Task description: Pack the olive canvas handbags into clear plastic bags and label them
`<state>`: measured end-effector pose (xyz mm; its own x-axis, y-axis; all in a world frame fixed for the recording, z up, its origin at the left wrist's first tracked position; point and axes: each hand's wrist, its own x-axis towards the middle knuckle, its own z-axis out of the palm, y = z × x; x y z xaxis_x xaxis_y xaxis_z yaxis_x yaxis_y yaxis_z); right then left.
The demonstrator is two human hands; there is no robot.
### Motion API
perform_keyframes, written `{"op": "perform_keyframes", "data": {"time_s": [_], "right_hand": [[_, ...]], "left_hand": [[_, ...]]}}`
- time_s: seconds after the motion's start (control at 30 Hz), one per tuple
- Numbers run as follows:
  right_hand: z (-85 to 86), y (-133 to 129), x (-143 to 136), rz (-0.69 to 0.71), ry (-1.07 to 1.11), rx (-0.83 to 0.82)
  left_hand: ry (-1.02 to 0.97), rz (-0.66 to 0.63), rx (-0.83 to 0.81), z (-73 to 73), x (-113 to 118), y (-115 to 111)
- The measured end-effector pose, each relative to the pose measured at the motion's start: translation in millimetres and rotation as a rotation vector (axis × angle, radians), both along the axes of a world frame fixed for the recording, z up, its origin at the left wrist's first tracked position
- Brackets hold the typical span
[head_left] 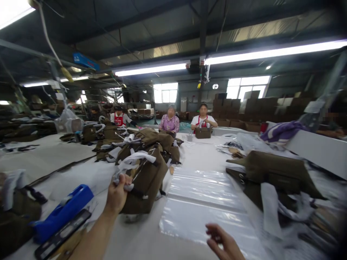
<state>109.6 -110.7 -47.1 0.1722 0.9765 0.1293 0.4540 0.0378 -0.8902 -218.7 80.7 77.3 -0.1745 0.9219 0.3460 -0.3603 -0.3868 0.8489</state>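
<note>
Left hand gripping a wrapped handle of an olive-brown bag on the white table.

The left hand (117, 194) was closed around the paper-wrapped handle (132, 161) of the bag (148, 180), near the table's (141, 238) near edge; the right hand (222, 242), fingers loosely spread and holding nothing, hovered over the clear plastic sleeves (202, 206) beside it.
</note>
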Motion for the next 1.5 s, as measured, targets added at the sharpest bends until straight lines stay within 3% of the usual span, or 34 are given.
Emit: {"op": "perform_keyframes", "data": {"time_s": [0.13,0.23,0.33,0.43,0.5,0.6,0.7,0.77,0.8,0.87,0.9,0.97,1.07,1.1,1.17,1.33,1.43,1.5], "right_hand": [[85.6,15.7,-4.1,-0.07,-0.172,0.364],[124.7,25.1,-9.5,-0.157,-0.354,0.497],[126.7,28.6,-6.1,-0.179,-0.433,0.446],[108.3,29.2,6.3,-0.036,-0.383,0.239],[99.5,30.1,14.6,0.047,-0.365,0.116],[102.8,32.8,20.3,-0.011,-0.398,0.153],[107.9,28.7,17.8,-0.025,-0.392,0.394],[93.6,18.2,13.3,0.09,-0.418,0.568],[78.7,10.7,10.3,0.169,-0.453,0.63],[36.0,-8.3,2.9,0.329,-0.569,0.673],[11.0,-19.5,-1.3,0.4,-0.64,0.657],[-37.3,-43.7,-9.2,0.548,-0.779,0.593],[-84.9,-77.9,-16.8,0.751,-0.909,0.488],[-92.3,-87.4,-17.7,0.796,-0.921,0.469],[-97.7,-103.4,-17.0,0.85,-0.913,0.461],[-98.1,-135.9,-9.1,0.963,-0.907,0.519],[-95.0,-151.6,-10.4,0.942,-0.888,0.558],[-82.7,-158.8,-15.0,0.9,-0.885,0.537]], "left_hand": [[0.101,-0.13,0.084,25.2,47.5,-26.1],[0.219,-0.236,0.077,25.0,75.0,-41.4],[0.354,-0.339,0.072,10.1,103.1,-60.1],[0.448,-0.419,0.085,-4.5,130.1,-76.5],[0.486,-0.451,0.104,-6.7,143.6,-80.7],[0.519,-0.468,0.156,5.4,147.3,-78.2],[0.663,-0.598,0.253,29.9,123.4,-77.6],[0.9,-0.857,0.332,42.6,99.3,-82.1],[1.014,-0.987,0.352,44.2,88.6,-85.0],[1.166,-1.091,0.344,32.2,75.8,-90.2],[1.217,-1.042,0.335,17.8,74.7,-92.2],[1.325,-0.846,0.355,-24.7,80.9,-96.2],[1.529,-0.677,0.496,-93.3,94.3,-106.7],[1.563,-0.645,0.532,-109.3,96.0,-111.9],[1.577,-0.568,0.585,-125.4,94.7,-124.6],[1.571,-0.383,0.777,-111.0,95.7,-158.8],[1.638,-0.352,0.728,-106.5,109.0,-166.3],[1.694,-0.404,0.66,-109.1,116.9,-162.8]]}}
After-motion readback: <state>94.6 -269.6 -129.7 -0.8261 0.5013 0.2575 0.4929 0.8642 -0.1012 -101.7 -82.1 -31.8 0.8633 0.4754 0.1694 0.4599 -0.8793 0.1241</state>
